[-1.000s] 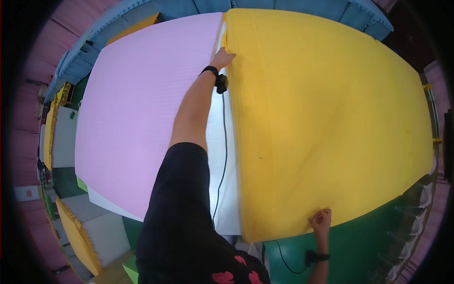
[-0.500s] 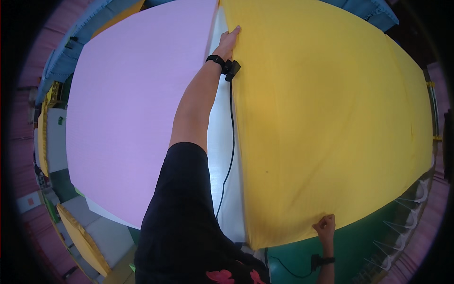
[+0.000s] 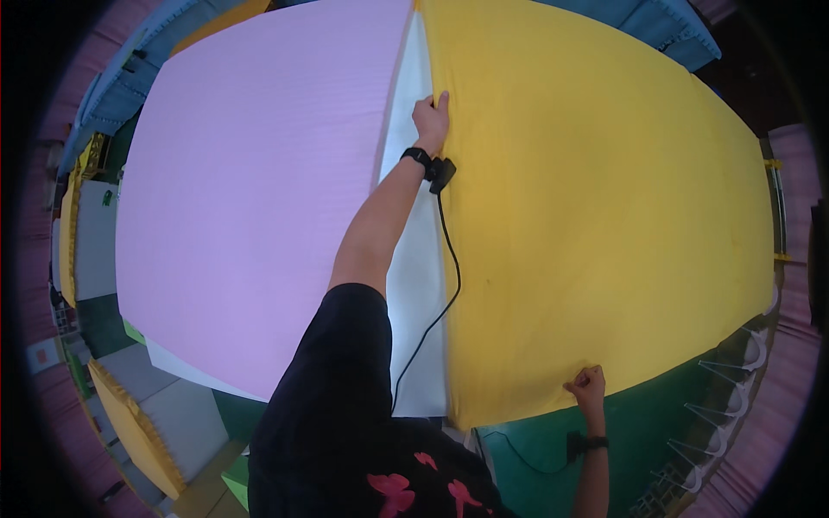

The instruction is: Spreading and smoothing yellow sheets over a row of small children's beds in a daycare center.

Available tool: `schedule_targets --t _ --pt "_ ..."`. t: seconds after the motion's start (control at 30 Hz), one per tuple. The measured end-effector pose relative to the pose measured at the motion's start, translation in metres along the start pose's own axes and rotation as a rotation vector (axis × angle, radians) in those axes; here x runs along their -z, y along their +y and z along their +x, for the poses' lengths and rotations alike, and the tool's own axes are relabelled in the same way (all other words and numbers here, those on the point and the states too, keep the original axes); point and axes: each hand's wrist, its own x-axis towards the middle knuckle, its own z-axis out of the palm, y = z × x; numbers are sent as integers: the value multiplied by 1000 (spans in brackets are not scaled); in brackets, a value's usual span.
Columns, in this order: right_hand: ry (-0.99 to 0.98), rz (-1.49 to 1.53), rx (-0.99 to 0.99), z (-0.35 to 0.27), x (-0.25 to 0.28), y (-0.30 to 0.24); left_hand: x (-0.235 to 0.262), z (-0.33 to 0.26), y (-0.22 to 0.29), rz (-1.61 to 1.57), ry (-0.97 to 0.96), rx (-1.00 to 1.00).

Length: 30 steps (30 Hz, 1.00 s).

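A yellow fabric cover [image 3: 587, 224] lies stretched over the right table or panel, with faint folds running across it. My left hand [image 3: 432, 121] is closed on its left long edge towards the far end, arm reaching straight out; part of the fingers is hidden. At the near edge, my right hand [image 3: 589, 386] pinches the same cloth between thumb and fingers. A lilac cover [image 3: 250, 198] spreads over the left surface. Between the two colours, a white strip [image 3: 420, 345] shows, narrowing towards the far end.
Black cameras on wrist straps [image 3: 442, 174] trail a cable [image 3: 456, 276] along the white strip. Blue quilted pieces [image 3: 639, 26] border the far side. Yellow-edged panels [image 3: 134, 423] stand at lower left. White curved racks [image 3: 738, 397] line the lower right, over green floor [image 3: 639, 440].
My left hand has come nearer along the yellow cloth's edge, its fingers now more curled. The right hand keeps its pinch at the near edge. The whole view has shifted slightly.
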Motion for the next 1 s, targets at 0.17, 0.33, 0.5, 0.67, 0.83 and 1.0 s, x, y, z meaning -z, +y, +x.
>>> schedule_targets --t 0.17,0.33,0.5,0.67,0.83,1.0 --pt "4 -72 -7 2 10 6 5 -77 25 -34 129 -149" --pt "105 -25 59 2 5 15 13 -137 -1 -44 26 -241" --pt "124 68 202 -45 16 7 30 -243 -23 -234 -103 -149" --pt "-49 168 525 -138 -12 77 104 -377 -30 -281 -318 186" --pt "-97 896 238 -275 -4 179 149 -494 -45 -171 -345 268" --pt "352 1254 -282 -431 -42 332 169 -573 -13 231 -438 167"
